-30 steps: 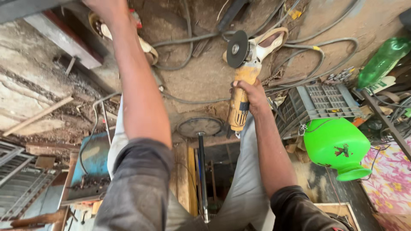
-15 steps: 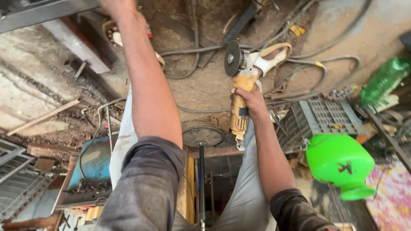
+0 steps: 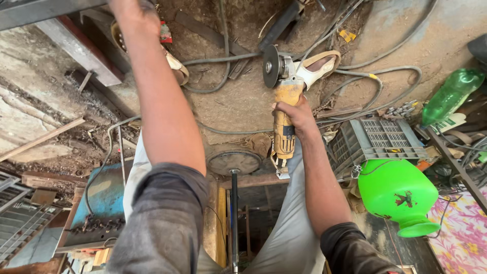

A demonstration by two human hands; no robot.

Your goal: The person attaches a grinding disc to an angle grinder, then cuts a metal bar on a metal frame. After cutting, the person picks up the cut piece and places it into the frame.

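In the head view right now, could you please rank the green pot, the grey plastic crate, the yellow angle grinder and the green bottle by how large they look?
1. green pot and grey plastic crate: alike, so unranked.
2. yellow angle grinder, in the right hand; being nearer the camera may enlarge it.
3. green bottle, partly cut off.

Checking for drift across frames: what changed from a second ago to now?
Little changed. The right hand kept its grip on the yellow angle grinder, which sits slightly left of where it was in the view. The left hand stayed raised at the top edge, now partly cut off. The green pot, grey crate and cables stayed put.
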